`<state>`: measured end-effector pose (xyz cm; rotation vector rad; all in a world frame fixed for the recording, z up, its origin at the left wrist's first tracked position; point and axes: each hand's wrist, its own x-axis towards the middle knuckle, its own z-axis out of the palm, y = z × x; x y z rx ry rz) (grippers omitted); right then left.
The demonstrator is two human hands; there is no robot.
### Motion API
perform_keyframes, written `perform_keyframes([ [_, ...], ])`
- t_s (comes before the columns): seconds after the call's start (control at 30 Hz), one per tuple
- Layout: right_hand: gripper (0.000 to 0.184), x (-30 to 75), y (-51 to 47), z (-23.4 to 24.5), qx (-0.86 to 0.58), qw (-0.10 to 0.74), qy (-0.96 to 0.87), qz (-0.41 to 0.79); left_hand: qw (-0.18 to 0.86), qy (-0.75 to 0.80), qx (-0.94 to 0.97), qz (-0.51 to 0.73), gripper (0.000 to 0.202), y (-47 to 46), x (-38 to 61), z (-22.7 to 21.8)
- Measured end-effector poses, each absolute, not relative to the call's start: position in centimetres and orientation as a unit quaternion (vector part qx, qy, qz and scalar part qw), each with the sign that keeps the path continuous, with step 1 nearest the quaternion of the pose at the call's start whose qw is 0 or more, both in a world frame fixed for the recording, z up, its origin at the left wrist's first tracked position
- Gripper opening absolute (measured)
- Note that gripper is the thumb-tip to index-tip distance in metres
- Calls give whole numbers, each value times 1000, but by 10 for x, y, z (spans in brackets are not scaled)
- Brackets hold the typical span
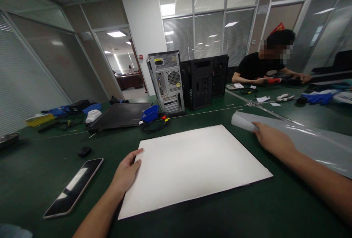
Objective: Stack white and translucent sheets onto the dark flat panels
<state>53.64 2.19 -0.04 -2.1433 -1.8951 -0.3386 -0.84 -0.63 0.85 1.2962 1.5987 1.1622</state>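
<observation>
A white rectangular sheet (pixel 189 164) lies on the green table in front of me, with a thin dark edge showing along its left and right sides. My left hand (pixel 128 170) grips its left edge, thumb and fingertip over the white surface and the other fingers hidden. To the right, my right hand (pixel 271 137) is closed on a translucent plastic film (pixel 308 133). The film's left end curls up beside my fingers, and the rest stretches off to the right over the table, shiny and partly behind my forearm.
A phone (pixel 75 186) and a round black cap (pixel 84 152) lie at left. Behind stand a metal computer case (pixel 167 80), black cases (pixel 202 82), a dark flat panel (pixel 121 115), a blue bin (pixel 150 113) and cables. Across the table, a person (pixel 264 58) handles a red tool (pixel 272 80).
</observation>
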Motion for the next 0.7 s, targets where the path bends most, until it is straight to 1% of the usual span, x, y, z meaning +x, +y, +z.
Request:
perform_keyframes([
  [0.13,57,507,10,13,-725,163,-657,-129,390,618,504,460,53,-6,-10,7],
  [0.27,53,460,-9,13,-615,193,-758,-97,405,614,502,455,57,-6,-10,7],
  [0.4,48,412,-38,13,-487,177,-855,-36,405,621,497,450,58,-8,-8,10],
  [0.5,48,389,-56,19,-434,158,-887,5,412,620,492,453,60,-8,-7,11],
  [0.6,53,386,-58,23,-422,154,-893,21,411,627,489,446,59,-7,-7,10],
  [0.7,52,407,-40,19,-481,171,-860,-15,407,627,490,449,56,-5,-8,8],
])
